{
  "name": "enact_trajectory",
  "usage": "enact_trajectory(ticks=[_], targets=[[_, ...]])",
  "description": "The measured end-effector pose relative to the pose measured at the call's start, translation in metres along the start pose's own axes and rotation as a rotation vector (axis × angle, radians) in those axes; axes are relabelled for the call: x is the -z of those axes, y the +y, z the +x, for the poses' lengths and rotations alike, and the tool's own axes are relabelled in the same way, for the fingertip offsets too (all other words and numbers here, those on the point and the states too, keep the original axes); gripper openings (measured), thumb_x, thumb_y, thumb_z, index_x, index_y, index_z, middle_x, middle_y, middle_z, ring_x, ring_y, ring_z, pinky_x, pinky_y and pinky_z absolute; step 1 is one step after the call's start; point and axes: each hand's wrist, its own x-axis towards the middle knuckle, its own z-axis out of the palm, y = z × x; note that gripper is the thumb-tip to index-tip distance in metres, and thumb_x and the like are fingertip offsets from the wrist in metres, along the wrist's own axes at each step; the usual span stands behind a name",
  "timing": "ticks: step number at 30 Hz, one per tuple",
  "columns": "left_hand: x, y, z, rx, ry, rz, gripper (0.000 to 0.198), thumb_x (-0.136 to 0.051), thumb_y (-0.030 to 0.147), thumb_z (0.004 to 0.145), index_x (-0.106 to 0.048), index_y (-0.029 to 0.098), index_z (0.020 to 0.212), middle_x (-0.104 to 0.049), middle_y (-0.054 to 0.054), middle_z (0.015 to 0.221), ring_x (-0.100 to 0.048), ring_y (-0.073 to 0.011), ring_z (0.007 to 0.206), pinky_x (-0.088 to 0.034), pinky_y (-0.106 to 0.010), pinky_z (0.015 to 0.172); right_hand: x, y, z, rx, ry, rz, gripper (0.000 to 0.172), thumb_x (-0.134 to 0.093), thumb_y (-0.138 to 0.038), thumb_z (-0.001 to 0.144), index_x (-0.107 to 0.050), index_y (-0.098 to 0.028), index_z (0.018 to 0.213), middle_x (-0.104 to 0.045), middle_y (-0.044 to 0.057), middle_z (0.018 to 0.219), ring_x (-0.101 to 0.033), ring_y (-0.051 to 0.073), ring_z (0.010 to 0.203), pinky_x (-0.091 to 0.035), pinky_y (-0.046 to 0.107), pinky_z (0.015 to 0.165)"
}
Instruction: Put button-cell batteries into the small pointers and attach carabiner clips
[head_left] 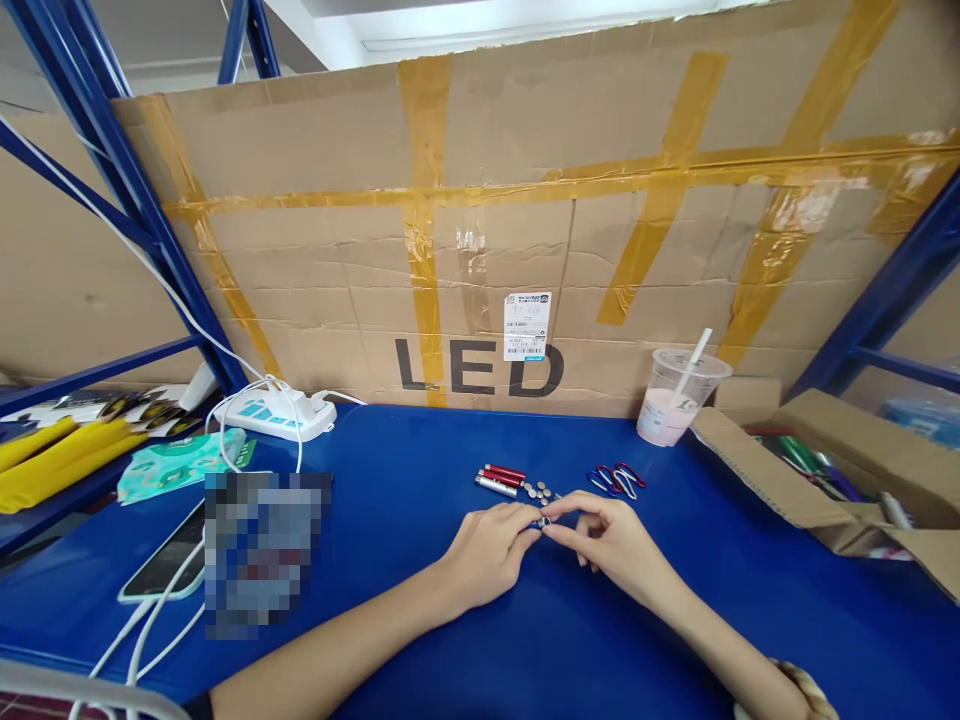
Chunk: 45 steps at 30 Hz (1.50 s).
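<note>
Before us, the left hand (pixel 486 550) is clasping a small blue-and-silver piece (pixel 544 522) above the desk (pixel 420 460), near scattered discs (pixel 532 491), the right hand (pixel 616 535) pinching its silvery end; steady, aligned fingertips (tiny parts, these) are probably serving best

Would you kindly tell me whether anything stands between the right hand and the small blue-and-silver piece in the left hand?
Nothing visible does: the right hand appears to pinch the silver end of the small blue-and-silver piece, which the left hand holds. The small discs lie beyond, not in between.
</note>
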Motion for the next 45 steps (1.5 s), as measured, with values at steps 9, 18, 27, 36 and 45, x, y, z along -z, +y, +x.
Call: enact_trajectory(ticks=[9,18,27,36,45], targets=[[-0.0004,-0.0008,-0.0004,0.005,-0.002,-0.036,0.019,-0.041,0.018,0.093,-0.056,0.02,0.104,-0.065,0.0,0.098,-0.061,-0.0161,0.091,-0.046,-0.025,0.079,-0.0012,0.0018,-0.0019,0.117,0.037,-0.036,0.025,-0.066,-0.04,0.071,-0.068,-0.016,0.077,-0.061,0.006,0.087,-0.05,0.005,0.039,-0.042,0.021,0.042],[0.0,-0.0018,-0.0002,0.016,-0.01,-0.044,0.022,-0.038,0.021,0.094,-0.058,0.021,0.104,-0.067,-0.001,0.096,-0.061,-0.0163,0.089,-0.047,-0.026,0.079,-0.0012,0.0035,0.0002,0.148,0.018,-0.075,0.031,-0.063,-0.047,0.074,-0.068,-0.017,0.078,-0.061,0.007,0.089,-0.051,0.006,0.039,-0.045,0.022,0.042],[-0.0006,-0.0019,0.0006,0.017,-0.009,-0.034,0.024,-0.039,0.022,0.094,-0.057,0.023,0.11,-0.066,-0.001,0.104,-0.061,-0.0166,0.094,-0.047,-0.027,0.084,0.0021,0.0074,0.0025,0.133,-0.009,-0.105,0.032,-0.065,-0.046,0.073,-0.068,-0.019,0.09,-0.064,0.004,0.083,-0.052,0.008,0.041,-0.045,0.023,0.045],[-0.0005,-0.0019,0.0007,0.025,0.001,-0.017,0.026,-0.038,0.024,0.095,-0.059,0.021,0.11,-0.066,-0.003,0.105,-0.061,-0.018,0.095,-0.048,-0.03,0.085,0.0021,0.0089,0.0034,0.114,0.019,-0.117,0.027,-0.067,-0.042,0.072,-0.068,-0.017,0.085,-0.065,0.004,0.08,-0.052,0.008,0.041,-0.044,0.023,0.046],[0.0005,0.0001,0.0008,0.028,0.006,-0.005,0.026,-0.037,0.024,0.095,-0.058,0.022,0.111,-0.066,-0.003,0.106,-0.061,-0.0174,0.095,-0.049,-0.029,0.084,0.0042,0.0086,0.0057,0.138,-0.014,-0.077,0.034,-0.066,-0.048,0.071,-0.069,-0.017,0.084,-0.065,0.004,0.082,-0.052,0.008,0.042,-0.045,0.023,0.047]])
